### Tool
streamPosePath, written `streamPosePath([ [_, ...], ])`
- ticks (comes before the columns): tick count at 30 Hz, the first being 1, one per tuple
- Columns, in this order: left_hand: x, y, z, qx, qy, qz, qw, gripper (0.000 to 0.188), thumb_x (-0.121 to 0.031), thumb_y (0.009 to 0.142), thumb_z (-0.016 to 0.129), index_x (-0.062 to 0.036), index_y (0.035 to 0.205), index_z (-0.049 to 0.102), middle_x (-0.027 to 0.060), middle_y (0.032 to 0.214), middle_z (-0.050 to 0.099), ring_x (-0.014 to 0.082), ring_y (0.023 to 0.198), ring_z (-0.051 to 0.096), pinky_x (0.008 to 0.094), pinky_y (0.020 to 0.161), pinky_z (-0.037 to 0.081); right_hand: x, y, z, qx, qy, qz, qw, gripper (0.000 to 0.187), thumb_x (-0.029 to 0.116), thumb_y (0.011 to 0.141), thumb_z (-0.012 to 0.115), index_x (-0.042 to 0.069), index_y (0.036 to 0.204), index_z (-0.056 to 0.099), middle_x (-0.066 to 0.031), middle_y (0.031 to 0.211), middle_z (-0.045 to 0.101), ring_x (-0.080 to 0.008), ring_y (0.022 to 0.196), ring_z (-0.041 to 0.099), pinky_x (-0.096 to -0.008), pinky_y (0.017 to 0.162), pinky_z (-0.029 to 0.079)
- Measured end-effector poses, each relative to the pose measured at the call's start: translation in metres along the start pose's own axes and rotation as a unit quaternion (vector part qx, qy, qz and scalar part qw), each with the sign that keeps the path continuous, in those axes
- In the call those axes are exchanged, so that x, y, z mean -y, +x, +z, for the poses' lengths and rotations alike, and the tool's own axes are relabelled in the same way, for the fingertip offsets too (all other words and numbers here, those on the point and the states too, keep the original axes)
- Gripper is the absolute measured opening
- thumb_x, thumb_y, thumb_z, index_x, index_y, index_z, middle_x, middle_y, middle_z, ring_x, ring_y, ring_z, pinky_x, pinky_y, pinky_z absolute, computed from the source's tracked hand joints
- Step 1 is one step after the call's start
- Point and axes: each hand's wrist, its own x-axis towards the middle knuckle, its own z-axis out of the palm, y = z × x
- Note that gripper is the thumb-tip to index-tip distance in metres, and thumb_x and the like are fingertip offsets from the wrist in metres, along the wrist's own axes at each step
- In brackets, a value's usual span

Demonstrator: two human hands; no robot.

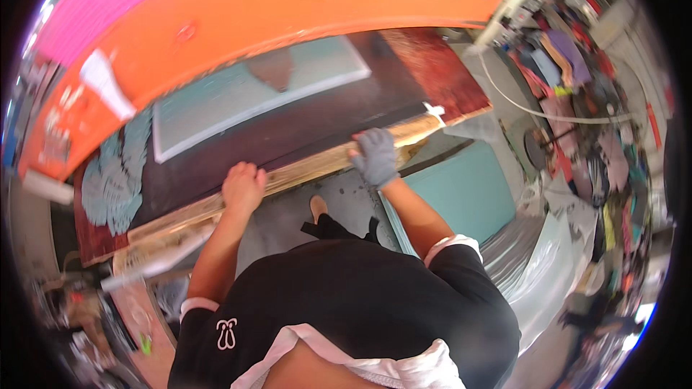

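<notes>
A long wooden board forms the near edge of a dark work surface. My bare left hand is closed over this edge, left of the middle. Further right, my right hand, in a grey glove, curls its fingers over the same edge. Beyond my hands lies a pale translucent sheet with a whitish border. A brown pointed shape shows at its far side, partly hidden by an orange machine beam. Light blue-green cut pieces are heaped at the left end.
The orange beam spans the far side, close above the surface. A stack of blue-green sheets stands right of my legs, beside clear plastic wrapping. A pale hose curves at the right. Mixed coloured scraps crowd the far right.
</notes>
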Motion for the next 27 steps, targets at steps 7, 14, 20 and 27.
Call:
streamPosePath([
  [7,-0.044,-0.196,-0.097,0.020,-0.081,0.001,0.997,0.021,-0.023,0.078,0.060,-0.0058,0.068,0.053,0.0088,0.074,0.052,0.0293,0.073,0.055,0.0432,0.063,0.046,0.129,-0.098,-0.111,0.047,0.062,0.067,0.995,0.036,0.030,0.077,0.066,0.005,0.101,0.056,-0.0135,0.096,0.057,-0.0331,0.087,0.054,-0.0431,0.078,0.042],
  [14,-0.070,-0.245,-0.125,0.084,-0.131,-0.027,0.987,0.020,-0.019,0.074,0.063,-0.0082,0.064,0.050,0.0053,0.071,0.051,0.0254,0.071,0.057,0.0385,0.056,0.046,0.176,0.008,-0.040,0.129,0.038,0.099,0.986,0.081,0.054,0.070,0.066,0.003,0.129,0.042,-0.0240,0.129,0.044,-0.0381,0.114,0.046,-0.0446,0.096,0.037],
  [20,-0.071,-0.188,-0.122,-0.030,-0.106,0.011,0.994,0.035,-0.021,0.074,0.065,-0.0069,0.105,0.058,0.0097,0.115,0.054,0.0307,0.110,0.049,0.0473,0.092,0.036,0.214,0.060,-0.029,0.375,-0.087,0.211,0.898,0.090,0.060,0.063,0.065,0.008,0.132,0.041,-0.0200,0.141,0.032,-0.0397,0.114,0.044,-0.0435,0.094,0.039],
  [27,-0.062,-0.169,-0.104,0.034,-0.051,0.043,0.997,0.053,-0.019,0.074,0.064,-0.0071,0.124,0.051,0.0101,0.138,0.043,0.0308,0.128,0.037,0.0523,0.103,0.024,0.198,0.059,-0.046,0.290,0.079,0.262,0.917,0.086,0.050,0.062,0.069,0.005,0.130,0.044,-0.0200,0.136,0.038,-0.0356,0.113,0.048,-0.0413,0.093,0.042],
])
